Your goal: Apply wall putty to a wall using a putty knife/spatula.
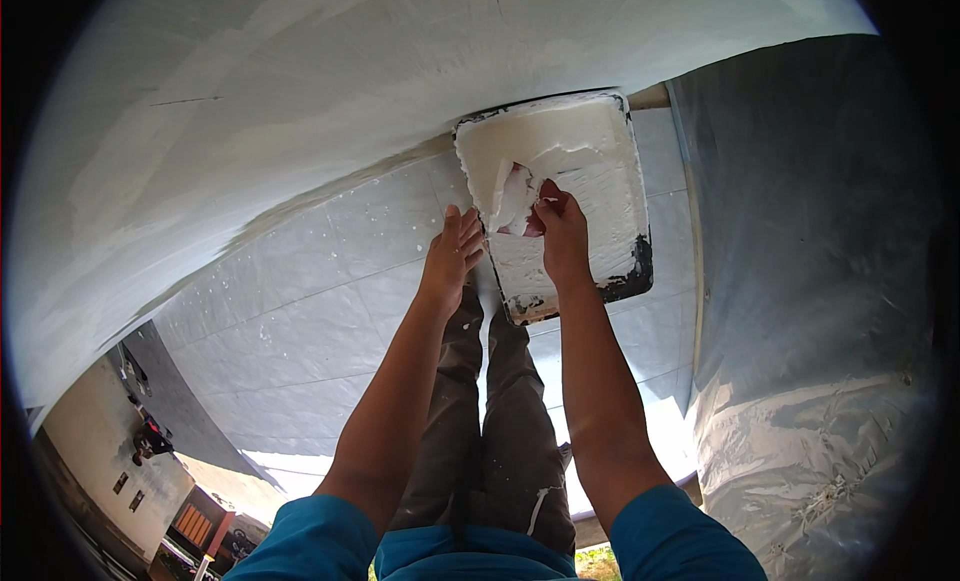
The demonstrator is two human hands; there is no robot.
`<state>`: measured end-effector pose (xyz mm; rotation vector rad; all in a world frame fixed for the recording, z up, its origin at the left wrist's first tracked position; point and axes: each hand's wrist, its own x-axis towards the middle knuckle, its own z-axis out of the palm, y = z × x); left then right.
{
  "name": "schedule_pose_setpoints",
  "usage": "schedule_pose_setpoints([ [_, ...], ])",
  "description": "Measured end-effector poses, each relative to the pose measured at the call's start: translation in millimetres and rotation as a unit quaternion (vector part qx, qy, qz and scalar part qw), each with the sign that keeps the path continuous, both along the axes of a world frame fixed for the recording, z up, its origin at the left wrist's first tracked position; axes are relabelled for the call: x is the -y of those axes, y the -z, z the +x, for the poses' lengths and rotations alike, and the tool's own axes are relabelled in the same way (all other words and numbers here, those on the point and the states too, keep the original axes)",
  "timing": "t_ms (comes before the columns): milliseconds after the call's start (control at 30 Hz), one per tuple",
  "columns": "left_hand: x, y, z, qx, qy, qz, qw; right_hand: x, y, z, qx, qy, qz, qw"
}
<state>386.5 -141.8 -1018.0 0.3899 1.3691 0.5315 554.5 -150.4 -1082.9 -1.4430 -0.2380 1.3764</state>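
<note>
A black rectangular tray (641, 171), its walls caked with white, holds thick white paste (590, 131). Over the tray my right hand (566, 231) is closed on a reddish flat putty spreader (522, 224). White paste covers much of the spreader's face. Just beside the tray's left wall is my left hand (455, 253), empty, with its fingers stretched out and apart. Whether its fingertips touch the wall of the tray I cannot tell.
A pale wall (300, 111) with smeared patches curves across the top and left. Grey sheeting (330, 301) spotted with white lies below. A dark surface (800, 211) rises at the right, above crumpled plastic sheeting (800, 461). Another person (152, 439) is far off at lower left.
</note>
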Motion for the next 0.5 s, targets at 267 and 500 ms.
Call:
schedule_pose_setpoints([
  [267,1.2,4.0,-4.6,0.011,-0.007,-0.002,1.0,-10.5,-2.5,6.0,0.0,-0.043,-0.018,0.999],
  [500,0.9,1.2,-3.4,0.009,-0.006,-0.002,1.0,-4.3,5.9,4.1,-0.05,0.03,-0.013,0.998],
])
